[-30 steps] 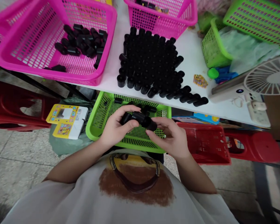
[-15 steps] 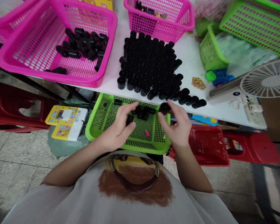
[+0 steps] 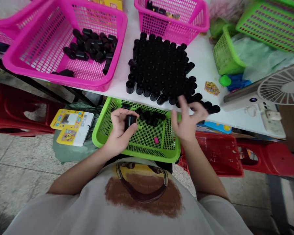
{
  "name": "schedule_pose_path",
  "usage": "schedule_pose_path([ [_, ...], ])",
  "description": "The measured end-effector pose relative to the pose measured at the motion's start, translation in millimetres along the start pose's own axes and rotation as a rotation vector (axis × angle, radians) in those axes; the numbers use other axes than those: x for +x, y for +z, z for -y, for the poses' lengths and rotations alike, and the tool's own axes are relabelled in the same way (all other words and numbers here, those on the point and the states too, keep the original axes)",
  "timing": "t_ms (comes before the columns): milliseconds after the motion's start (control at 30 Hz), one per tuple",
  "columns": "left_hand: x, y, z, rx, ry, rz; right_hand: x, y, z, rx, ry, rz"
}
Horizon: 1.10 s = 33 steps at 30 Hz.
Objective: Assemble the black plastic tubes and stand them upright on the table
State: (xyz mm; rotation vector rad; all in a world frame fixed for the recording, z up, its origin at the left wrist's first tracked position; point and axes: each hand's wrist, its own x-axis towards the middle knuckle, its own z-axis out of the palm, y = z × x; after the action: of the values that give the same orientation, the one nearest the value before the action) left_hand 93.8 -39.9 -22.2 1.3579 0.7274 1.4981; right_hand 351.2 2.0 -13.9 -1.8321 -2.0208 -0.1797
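My left hand is wrapped round a short black plastic cylinder, above the left part of the green basket. Fingers spread and slightly blurred, my right hand is at the table's front edge, over the basket's right end. Its fingertips are close to the front row of a large block of black cylinders standing packed together on the table; I see nothing held in it. Inside the green basket lie several loose black cylinders and a small pink piece.
A pink basket with loose black cylinders is at the table's left, another pink basket behind the block. A small fan stands at the right. Beside the green basket are yellow-white boxes and a red basket.
The black cylinder in my right hand has left it, and its fingers have spread, moving towards the table edge. My left hand has shifted left and now shows a black cylinder in its grip.
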Motion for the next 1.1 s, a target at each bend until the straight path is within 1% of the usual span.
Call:
schedule_pose_path([
  [67,-0.1,1.5,-2.3,-0.024,-0.017,-0.034,1.5,1.3,13.3,0.054,-0.205,0.355],
  [100,0.2,2.2,-3.8,-0.029,-0.029,-0.046,2.1,4.6,19.4,0.060,-0.259,0.528],
  [133,0.7,3.0,-5.4,-0.030,-0.040,-0.053,2.5,9.4,24.7,0.051,-0.271,0.663],
  [167,1.4,3.7,-7.0,-0.030,-0.048,-0.055,2.6,15.1,28.8,0.033,-0.248,0.746],
  [200,2.3,4.1,-8.3,-0.033,-0.049,-0.050,2.6,21.3,31.7,0.017,-0.208,0.784],
  [267,3.8,4.0,-10.5,-0.062,-0.033,-0.017,2.5,32.1,33.6,0.016,-0.150,0.803],
  [333,4.2,2.2,-12.2,-0.147,-0.038,0.015,3.1,37.3,32.2,0.060,-0.121,0.824],
  [367,3.7,0.9,-13.1,-0.206,-0.070,0.024,3.3,36.9,31.1,0.096,-0.117,0.829],
  [433,1.6,-1.5,-14.8,-0.326,-0.182,0.040,2.1,29.8,29.9,0.175,-0.127,0.829],
  [500,-0.7,-2.9,-15.6,-0.374,-0.267,0.050,-4.2,16.0,31.9,0.321,-0.139,0.782],
  [567,-1.4,-2.5,-14.3,-0.329,-0.244,0.045,-16.8,-1.0,37.9,0.610,-0.142,0.662],
  [633,0.1,-0.8,-10.9,-0.246,-0.167,0.007,-33.3,-16.4,47.5,0.945,-0.128,0.506],
  [667,1.4,0.2,-8.7,-0.212,-0.135,-0.019,-41.4,-22.3,53.1,1.077,-0.108,0.434],
  [733,4.4,1.9,-4.4,-0.178,-0.113,-0.079,-54.3,-29.2,63.9,1.219,-0.048,0.317],
  [800,6.6,3.0,-1.6,-0.171,-0.122,-0.131,-60.9,-30.8,71.7,1.281,0.013,0.219],
  [867,7.2,3.6,-0.9,-0.171,-0.132,-0.157,-62.0,-29.9,75.2,1.319,0.025,0.165],
  [967,6.6,3.8,-3.1,-0.183,-0.107,-0.154,-59.6,-28.9,74.7,1.342,0.022,0.132],
  [1100,6.0,3.9,-6.9,-0.177,-0.059,-0.117,-57.3,-29.9,71.1,1.285,0.044,0.136],
])
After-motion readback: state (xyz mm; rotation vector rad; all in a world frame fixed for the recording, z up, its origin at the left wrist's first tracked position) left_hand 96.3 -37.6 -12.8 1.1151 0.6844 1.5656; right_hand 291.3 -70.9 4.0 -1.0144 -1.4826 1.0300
